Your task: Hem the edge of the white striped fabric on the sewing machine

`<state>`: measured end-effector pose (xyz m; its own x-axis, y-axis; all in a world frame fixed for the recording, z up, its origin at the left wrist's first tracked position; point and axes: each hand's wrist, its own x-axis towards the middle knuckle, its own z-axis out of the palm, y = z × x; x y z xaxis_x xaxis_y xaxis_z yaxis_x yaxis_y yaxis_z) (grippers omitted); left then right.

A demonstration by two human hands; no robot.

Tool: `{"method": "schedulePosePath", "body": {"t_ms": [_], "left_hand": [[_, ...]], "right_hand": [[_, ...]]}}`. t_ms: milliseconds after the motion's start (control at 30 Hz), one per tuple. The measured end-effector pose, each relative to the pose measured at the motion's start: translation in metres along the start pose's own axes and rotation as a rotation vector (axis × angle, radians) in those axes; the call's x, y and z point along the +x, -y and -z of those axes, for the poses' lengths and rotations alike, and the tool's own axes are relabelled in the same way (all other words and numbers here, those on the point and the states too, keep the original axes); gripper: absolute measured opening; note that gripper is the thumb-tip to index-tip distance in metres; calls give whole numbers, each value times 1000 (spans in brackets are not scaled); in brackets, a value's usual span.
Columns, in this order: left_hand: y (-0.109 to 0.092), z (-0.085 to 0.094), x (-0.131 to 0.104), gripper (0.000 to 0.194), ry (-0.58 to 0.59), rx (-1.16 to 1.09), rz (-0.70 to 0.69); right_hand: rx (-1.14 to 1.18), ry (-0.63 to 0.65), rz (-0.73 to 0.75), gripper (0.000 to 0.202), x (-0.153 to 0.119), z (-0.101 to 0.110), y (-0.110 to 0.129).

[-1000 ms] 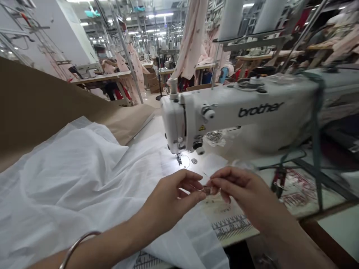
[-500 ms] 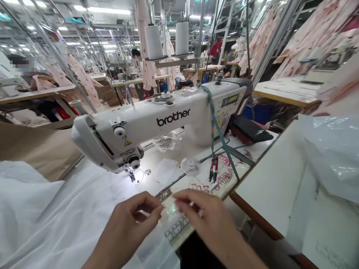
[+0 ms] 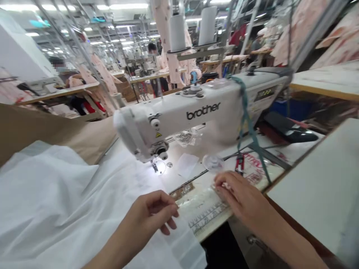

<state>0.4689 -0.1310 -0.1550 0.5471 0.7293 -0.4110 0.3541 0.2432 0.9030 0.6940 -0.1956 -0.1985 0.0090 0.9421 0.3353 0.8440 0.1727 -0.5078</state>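
My left hand hovers over the front of the sewing table, beside the white fabric. Its thumb and forefinger meet in a pinch, the other fingers hang loosely below, and whatever may lie between the tips is too small to make out. My right hand is above the table edge, just in front of a clear round plastic dish and red-handled thread snips. Its fingers are drawn together, slightly blurred, and any content is hidden. Behind both hands stands a white sewing machine, its needle area lit.
A measuring tape runs along the table's front edge. A small white cloth piece lies under the machine arm. A green strip hangs over the machine, a dark case sits right, and brown paper lies left.
My hands have parted: the right moved away rightward toward the plastic dish and snips, while the left stays pinched near the fabric. The whole view has swung left.
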Motion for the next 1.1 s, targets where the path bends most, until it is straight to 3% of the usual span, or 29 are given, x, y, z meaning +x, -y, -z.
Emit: {"method": "schedulePosePath", "body": {"t_ms": [167,367,667,1000,1100], "left_hand": [[3,7,-9,23,70,-222,1],[10,13,-15,22,124,-316,-8],[14,12,-14,22,131,-347,-13],[18,13,-12,23,139,-364,13],[17,14,-12,25,164,-368,36]], "right_hand": [[518,158,-76,11,8,-10,58],[812,269,-243,8,14,-25,66],[851,216,-297,11,13,-30,67],[850,291,-263,7,13,-31,67],[787,324,-179,8,14,-29,68]]}}
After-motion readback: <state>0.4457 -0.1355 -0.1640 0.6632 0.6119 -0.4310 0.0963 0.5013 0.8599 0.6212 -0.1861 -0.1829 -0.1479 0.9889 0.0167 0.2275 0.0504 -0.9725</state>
